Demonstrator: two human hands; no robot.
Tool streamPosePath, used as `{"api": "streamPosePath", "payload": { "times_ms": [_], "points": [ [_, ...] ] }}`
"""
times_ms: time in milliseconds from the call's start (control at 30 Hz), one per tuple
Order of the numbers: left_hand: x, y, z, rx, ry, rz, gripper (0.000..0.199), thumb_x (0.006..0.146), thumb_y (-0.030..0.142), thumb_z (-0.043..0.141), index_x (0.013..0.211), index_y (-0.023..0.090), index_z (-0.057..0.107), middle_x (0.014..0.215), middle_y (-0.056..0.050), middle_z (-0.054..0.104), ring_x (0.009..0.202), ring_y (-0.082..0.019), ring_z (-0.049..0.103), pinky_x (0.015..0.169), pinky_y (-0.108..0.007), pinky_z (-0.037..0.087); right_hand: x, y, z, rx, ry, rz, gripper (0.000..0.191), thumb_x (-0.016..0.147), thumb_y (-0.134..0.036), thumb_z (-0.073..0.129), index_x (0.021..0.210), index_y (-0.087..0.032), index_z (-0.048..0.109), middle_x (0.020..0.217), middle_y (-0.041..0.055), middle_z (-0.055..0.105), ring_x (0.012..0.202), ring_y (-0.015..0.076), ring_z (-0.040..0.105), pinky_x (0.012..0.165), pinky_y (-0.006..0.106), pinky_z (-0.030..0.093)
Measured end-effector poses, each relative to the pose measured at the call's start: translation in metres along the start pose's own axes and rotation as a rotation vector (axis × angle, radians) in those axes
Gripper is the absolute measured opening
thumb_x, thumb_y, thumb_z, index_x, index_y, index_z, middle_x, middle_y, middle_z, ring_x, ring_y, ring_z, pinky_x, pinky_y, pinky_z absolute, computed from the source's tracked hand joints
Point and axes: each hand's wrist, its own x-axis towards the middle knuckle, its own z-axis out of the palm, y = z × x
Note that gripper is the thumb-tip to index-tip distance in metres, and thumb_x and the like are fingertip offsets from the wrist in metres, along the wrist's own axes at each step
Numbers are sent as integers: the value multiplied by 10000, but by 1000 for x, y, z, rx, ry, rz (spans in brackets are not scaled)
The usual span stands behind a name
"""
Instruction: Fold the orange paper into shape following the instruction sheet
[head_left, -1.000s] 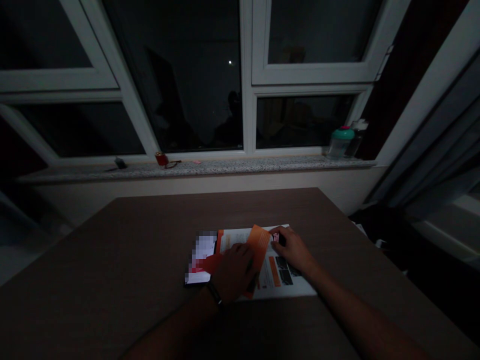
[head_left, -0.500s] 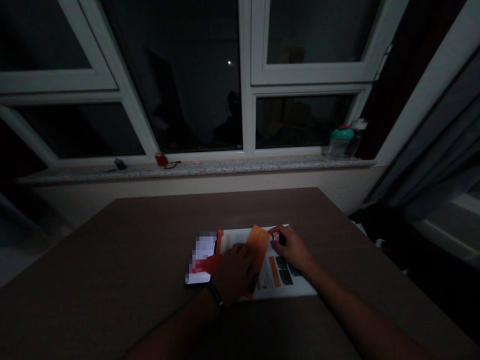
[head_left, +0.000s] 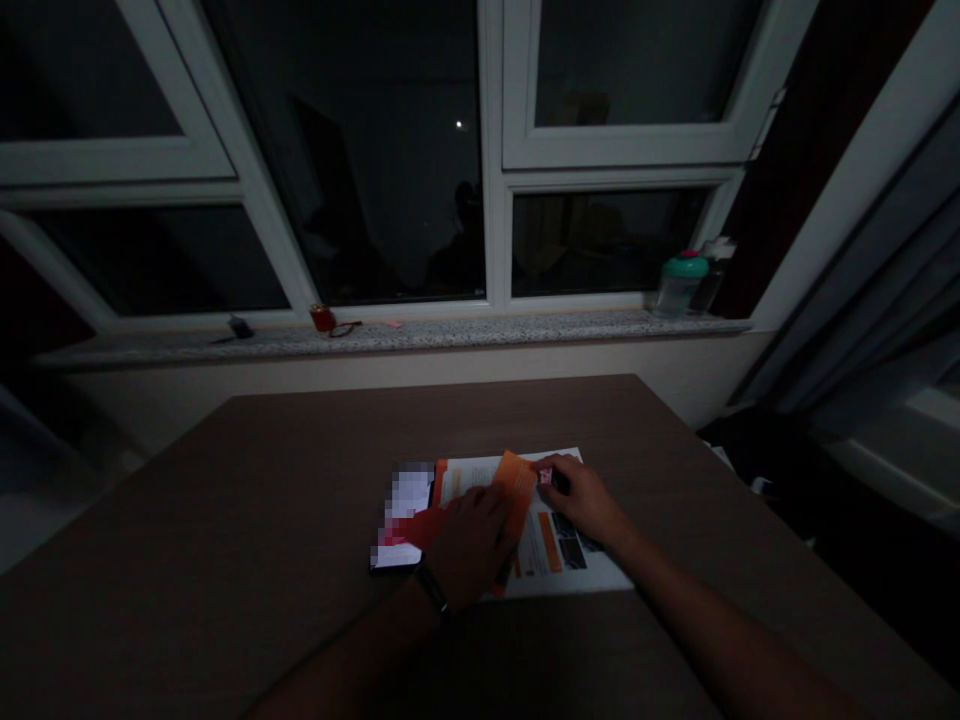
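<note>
Here we are at a brown wood-grain surface (head_left: 225, 520), with all the action in the middle of it. The right hand (head_left: 581, 500) is narrow, its fingertips (head_left: 559, 463) pinched on a small pink-and-dark object (head_left: 546, 478) at the top edge of an orange paper flap (head_left: 515, 500). That tight pinch suits something so small. The left hand (head_left: 469, 550), a black wristband (head_left: 433, 588) at its wrist, lies curled over the flap's lower part, though whether it truly grips the paper I can't tell from here. Its weight looks to be steadying the sheets. Beneath them lies a white printed leaflet (head_left: 577, 575) with orange and dark panels, flat on the surface, and just left of it sits a red paper piece (head_left: 424, 528) beside a pixelated white card (head_left: 405, 510). Beyond, on the speckled stone windowsill (head_left: 450, 335), stand a clear bottle with a teal cap (head_left: 681, 285) and a small red object (head_left: 322, 319), with dark window panes (head_left: 390, 150) above them.
</note>
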Motion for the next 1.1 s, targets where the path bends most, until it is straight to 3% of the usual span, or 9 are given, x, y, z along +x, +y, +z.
{"api": "streamPosePath", "payload": {
  "times_ms": [100,233,333,633,1100],
  "points": [
    [0,0,-4,-11,-10,13,361,950,285,524,1301,200,501,1393,-75,490,1247,-279,428,1045,-444,378,0,-2,-1,15,25,14,261,821,-184,563,1064,-208,655,1014,50,677,964,211,619,890,332,453],
    [1,-1,-8,3,-48,26,276,951,285,534,1211,195,557,1314,-77,543,1208,-275,461,1017,-431,399,0,-5,-2,50,15,47,253,838,-225,549,1064,-192,659,763,2,640,692,166,595,669,263,453],
    [3,-3,-5,35,-36,42,251,947,282,558,1183,196,565,1281,-69,559,1169,-269,479,979,-418,421,-1,-6,-1,76,-11,43,230,845,-256,557,1035,-187,665,681,-23,591,620,146,558,595,235,416],
    [3,-7,9,80,-13,44,430,936,269,579,1351,249,468,1382,-68,492,1195,-281,452,998,-440,400,-2,-6,3,126,-74,0,219,850,-249,577,1044,-198,666,864,7,692,754,157,630,706,245,466],
    [2,-4,5,70,-17,46,442,939,268,556,1370,240,458,1368,-80,500,1195,-283,455,988,-436,418,-3,-3,11,81,-170,-77,183,812,-214,623,984,-221,686,904,9,716,798,163,647,751,255,479]
  ]
}}
